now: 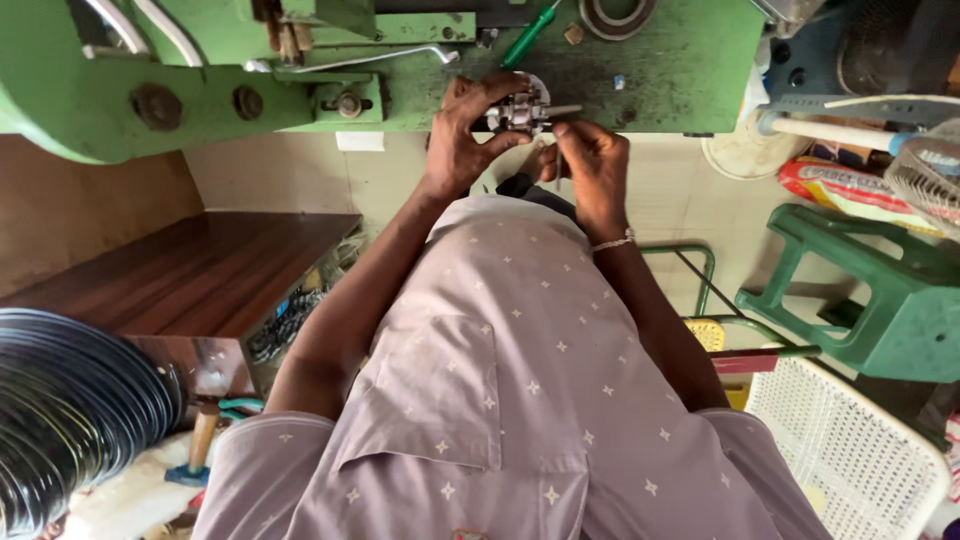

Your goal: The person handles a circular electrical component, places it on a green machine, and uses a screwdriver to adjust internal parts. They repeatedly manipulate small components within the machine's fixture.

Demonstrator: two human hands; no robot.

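Nearest the camera is the person's own chest in a pale lilac shirt (pixel 520 400) with small star marks, both forearms running away from it toward the bench. To one side a dark wooden table (pixel 210 270) stands beside a coil of black hoops (pixel 70 410); to the other, a white plastic basket (pixel 850 450) and a green plastic stool (pixel 880 300).

Farther out, the left hand (pixel 465 135) wraps its fingers over a small metal part (pixel 522 112), thumb below, clamping it firmly. The right hand (pixel 595 165) (a thin bracelet at its wrist) has its fingertips pressed together on the part's thin shaft (pixel 565 110), pinching it from the side. The part sits between the two hands at the near edge of the green machine bed (pixel 680 70). Its long axis lies crosswise in the view, the shaft end pointing toward the right hand and the bulkier silvery body inside the left.

Beyond the hands, a green-handled screwdriver (pixel 528 32) lies on the bed, near a dark metal ring (pixel 615 15).
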